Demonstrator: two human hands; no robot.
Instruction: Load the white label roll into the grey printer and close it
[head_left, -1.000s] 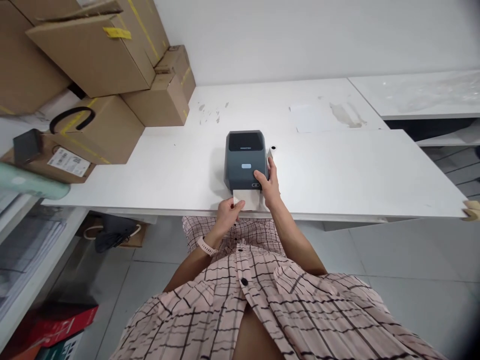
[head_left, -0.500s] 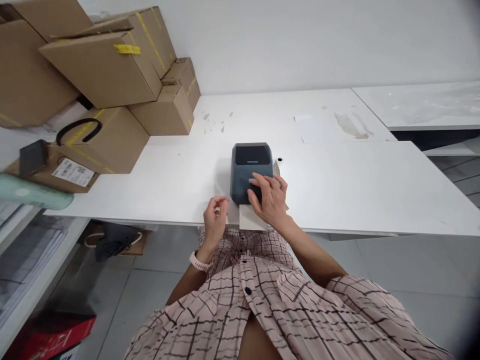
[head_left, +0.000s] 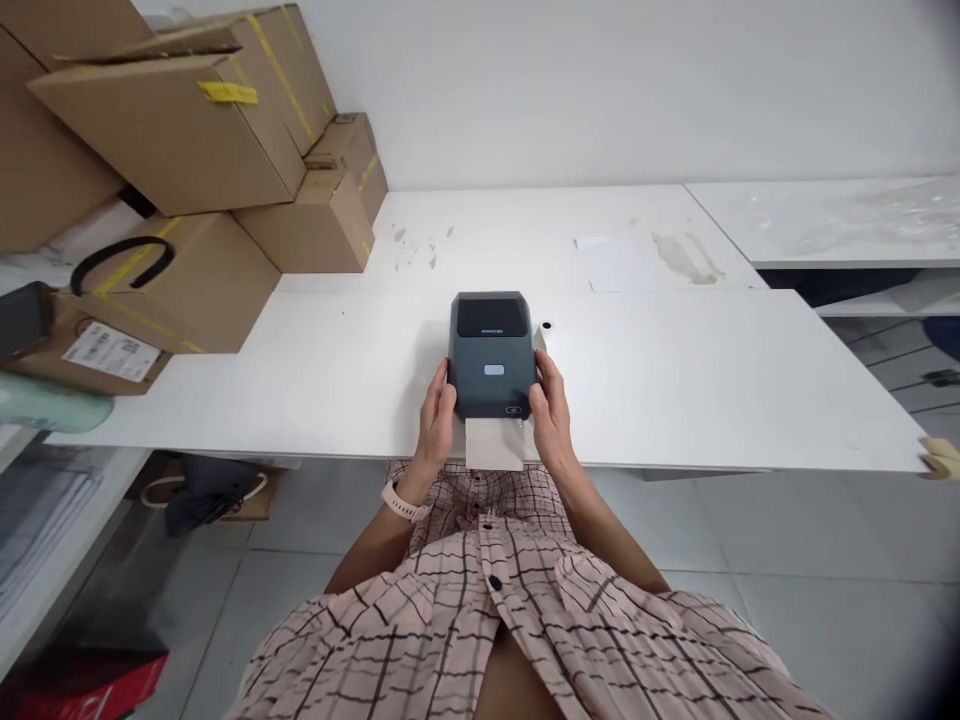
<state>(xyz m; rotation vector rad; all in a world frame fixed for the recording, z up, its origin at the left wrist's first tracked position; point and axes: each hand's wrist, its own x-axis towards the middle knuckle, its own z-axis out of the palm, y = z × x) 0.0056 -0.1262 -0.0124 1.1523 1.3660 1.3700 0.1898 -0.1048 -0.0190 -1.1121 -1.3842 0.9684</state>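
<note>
A dark blue-grey label printer point(head_left: 491, 352) stands on the white table near its front edge. Its lid looks closed, with a light button in the middle. White label paper point(head_left: 494, 444) comes out of its front and hangs past the table edge. My left hand point(head_left: 436, 418) grips the printer's left side, thumb at the front corner. On the opposite side my right hand point(head_left: 551, 412) holds the casing the same way. Just behind the right fingers lies a small white paper roll point(head_left: 546, 330), partly hidden by the printer.
Cardboard boxes point(head_left: 187, 130) are stacked at the left, with a black band point(head_left: 124, 262) on one. A green cylinder point(head_left: 52, 402) lies at the table's left end. Thin white paper point(head_left: 609, 262) lies toward the back. Something beige point(head_left: 940, 457) shows at the right corner.
My right hand has left the printer's top and moved to its right side. My left hand has come up from beside it to grip the left side. The view has shifted slightly right.
</note>
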